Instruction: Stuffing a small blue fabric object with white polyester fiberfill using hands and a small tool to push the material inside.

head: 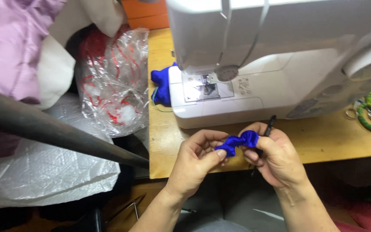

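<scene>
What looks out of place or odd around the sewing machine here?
Little stands out. A blue fabric piece is wedged against the left end of the white sewing machine, away from the gathered blue fabric both hands hold. A crumpled clear plastic bag overhangs the wooden table edge.

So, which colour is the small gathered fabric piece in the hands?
Bright royal blue; the fabric piece shows clearly in the head view.

Clear red-printed plastic bag [113, 81] left
</scene>
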